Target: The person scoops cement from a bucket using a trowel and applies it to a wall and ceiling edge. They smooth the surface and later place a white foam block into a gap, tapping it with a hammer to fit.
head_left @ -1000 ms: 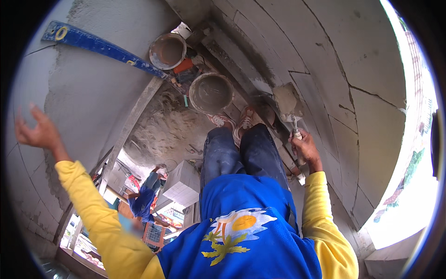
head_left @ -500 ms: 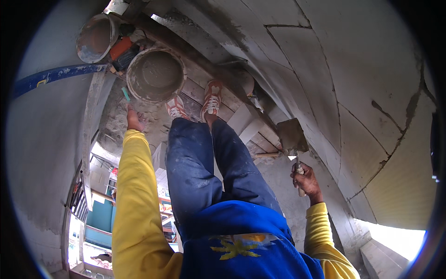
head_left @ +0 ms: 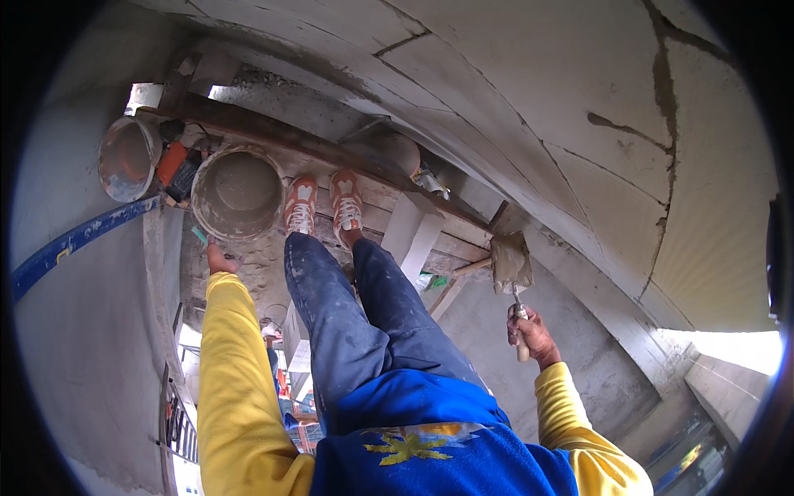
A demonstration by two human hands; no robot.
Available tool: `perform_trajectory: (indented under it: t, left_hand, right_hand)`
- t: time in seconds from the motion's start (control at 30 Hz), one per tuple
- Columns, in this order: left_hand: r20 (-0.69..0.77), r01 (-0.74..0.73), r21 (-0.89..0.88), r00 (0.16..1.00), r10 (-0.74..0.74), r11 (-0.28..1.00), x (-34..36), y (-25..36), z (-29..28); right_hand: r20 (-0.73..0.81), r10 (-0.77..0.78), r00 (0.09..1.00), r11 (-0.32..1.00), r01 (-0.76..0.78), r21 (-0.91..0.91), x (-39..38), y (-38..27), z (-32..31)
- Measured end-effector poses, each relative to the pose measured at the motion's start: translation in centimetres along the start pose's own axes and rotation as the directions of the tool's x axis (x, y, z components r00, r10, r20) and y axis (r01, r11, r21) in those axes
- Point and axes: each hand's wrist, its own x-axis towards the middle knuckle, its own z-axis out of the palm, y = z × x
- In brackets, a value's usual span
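Observation:
My right hand (head_left: 535,337) is wrapped round the pale handle of a trowel (head_left: 513,263). Its broad blade points away from me, and grey-brown mortar covers its face. On the left, my left hand (head_left: 222,259) is held low with its fingers curled. A small green piece (head_left: 199,236) shows just beyond the fingertips; whether it is held or lies behind them I cannot tell. Past that hand stands a round bucket (head_left: 203,217) of wet grey mortar (head_left: 242,188), in front of my shoes.
A second, dirty bucket (head_left: 153,169) stands at the far left, beside an orange and black object (head_left: 173,163). A long blue level-like bar (head_left: 83,240) crosses the left wall. Light blocks with mortared joints form the right wall (head_left: 595,91). Pale block pieces (head_left: 411,227) lie by my feet on planks.
My view has swung, so the buckets and shoes sit lower and further left. The trowel stays in my right hand, its blade now showing a mortar-covered face. My left hand stays near the bucket.

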Motion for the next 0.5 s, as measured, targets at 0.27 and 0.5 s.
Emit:
perform_trajectory:
  t: [0.27,0.5]
  left_hand:
    - [-0.009,-0.108,-0.254,0.994,0.109,0.961,4.4,1.4,-4.1]
    - [0.392,-0.234,0.006,0.895,0.213,0.972,-13.4,1.6,2.3]
  right_hand:
    - [-0.088,0.030,0.996,0.967,-0.007,0.255,-2.9,7.2,0.7]
    - [-0.236,-0.064,0.970,0.835,0.182,0.519,-6.3,12.5,1.2]
